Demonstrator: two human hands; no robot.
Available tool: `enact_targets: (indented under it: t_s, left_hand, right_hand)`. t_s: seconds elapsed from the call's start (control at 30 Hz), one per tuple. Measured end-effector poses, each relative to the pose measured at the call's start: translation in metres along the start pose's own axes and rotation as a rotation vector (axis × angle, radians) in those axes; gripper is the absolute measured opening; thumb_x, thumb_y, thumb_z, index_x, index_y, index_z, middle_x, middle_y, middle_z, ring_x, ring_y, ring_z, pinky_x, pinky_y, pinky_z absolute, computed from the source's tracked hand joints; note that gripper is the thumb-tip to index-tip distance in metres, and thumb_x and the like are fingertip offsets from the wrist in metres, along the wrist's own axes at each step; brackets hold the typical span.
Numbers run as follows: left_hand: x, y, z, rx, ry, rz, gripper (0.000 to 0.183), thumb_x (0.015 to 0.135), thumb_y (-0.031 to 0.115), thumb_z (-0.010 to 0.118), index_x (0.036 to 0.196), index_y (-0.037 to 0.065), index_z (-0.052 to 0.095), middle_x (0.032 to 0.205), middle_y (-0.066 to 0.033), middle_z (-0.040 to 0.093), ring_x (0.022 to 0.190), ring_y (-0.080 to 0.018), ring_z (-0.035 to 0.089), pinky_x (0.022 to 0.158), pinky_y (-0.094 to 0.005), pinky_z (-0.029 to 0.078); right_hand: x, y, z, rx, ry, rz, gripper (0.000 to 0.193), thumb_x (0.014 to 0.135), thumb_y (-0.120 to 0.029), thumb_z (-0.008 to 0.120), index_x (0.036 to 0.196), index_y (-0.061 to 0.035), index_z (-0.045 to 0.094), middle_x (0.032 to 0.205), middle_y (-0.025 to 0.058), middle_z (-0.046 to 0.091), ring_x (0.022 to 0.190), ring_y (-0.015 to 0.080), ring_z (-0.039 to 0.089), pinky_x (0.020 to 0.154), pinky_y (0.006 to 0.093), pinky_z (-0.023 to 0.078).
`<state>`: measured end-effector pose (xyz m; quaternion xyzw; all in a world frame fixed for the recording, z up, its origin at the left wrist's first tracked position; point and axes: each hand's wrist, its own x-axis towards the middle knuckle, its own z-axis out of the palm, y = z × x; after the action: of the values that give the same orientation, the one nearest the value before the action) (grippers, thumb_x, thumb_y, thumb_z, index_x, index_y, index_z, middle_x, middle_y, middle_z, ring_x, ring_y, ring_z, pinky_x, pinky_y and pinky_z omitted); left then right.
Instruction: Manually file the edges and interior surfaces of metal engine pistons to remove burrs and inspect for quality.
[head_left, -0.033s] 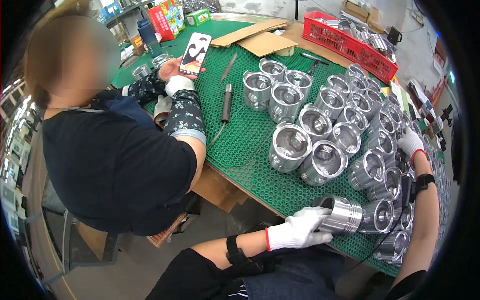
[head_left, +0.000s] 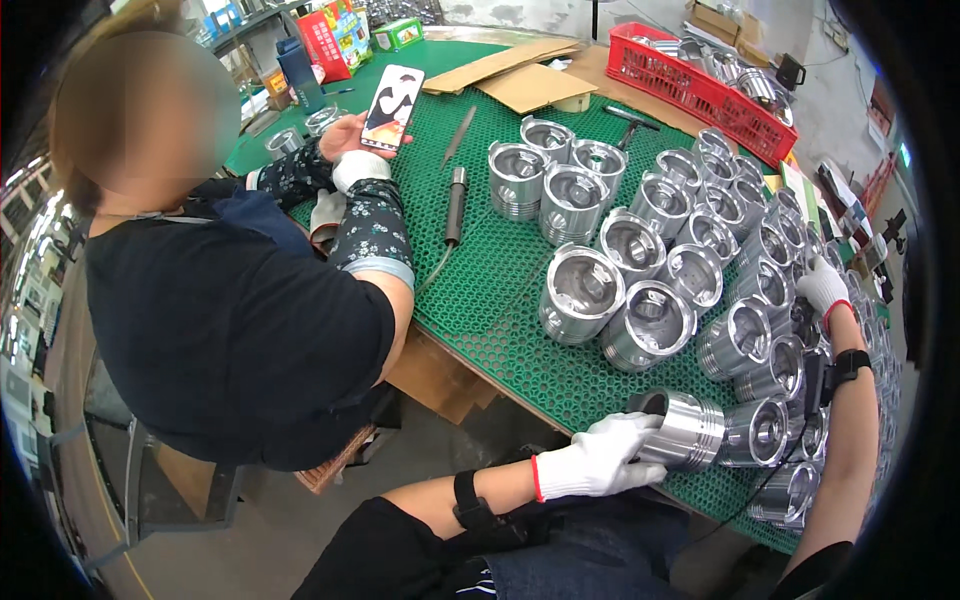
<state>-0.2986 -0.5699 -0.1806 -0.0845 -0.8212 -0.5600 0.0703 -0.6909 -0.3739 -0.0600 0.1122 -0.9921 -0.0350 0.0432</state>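
Note:
My left hand, in a white knit glove with a red cuff, is wrapped round a silver metal piston. That piston lies tilted on its side at the table's near edge, its open end toward my palm. Far to the right, my right hand, gloved the same way, reaches in among closely packed pistons and touches them. Its fingers are partly hidden there, so their grip does not show. Between my hands stand more pistons, open ends up, on a green honeycomb mat.
Beside me on the left, a person holds a phone. A cylindrical tool with a cord and a flat blade-like tool lie on the mat. Behind are cardboard sheets, a T-handled tool and a red crate of metal parts.

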Motion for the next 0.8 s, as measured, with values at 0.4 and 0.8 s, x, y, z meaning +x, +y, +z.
enact_targets:
  t_s: [0.4,0.8]
  left_hand:
    - [0.003,0.0,0.001,-0.051,-0.016,0.012,0.06,0.078,0.022,0.075,0.125,-0.004,0.05,0.112,-0.0253,0.06,0.102,-0.0384,0.062,0.088,-0.0399,0.05]
    - [0.021,0.06,-0.011,0.621,0.111,0.397,0.038,0.071,0.02,0.071,0.103,0.003,0.059,0.092,-0.0105,0.056,0.081,-0.0266,0.058,0.073,-0.0391,0.046]
  right_hand:
    - [-0.017,0.049,-0.038,1.363,-0.011,-0.049,0.037,0.088,-0.012,0.039,0.121,-0.0107,0.055,0.071,-0.0022,0.05,0.055,0.0074,0.046,0.043,0.0216,0.038]
    - [-0.244,0.012,-0.094,1.348,0.203,-0.308,0.041,0.098,-0.032,0.047,0.127,-0.0037,0.05,0.068,-0.0045,0.049,0.048,0.0026,0.041,0.038,0.0186,0.031]
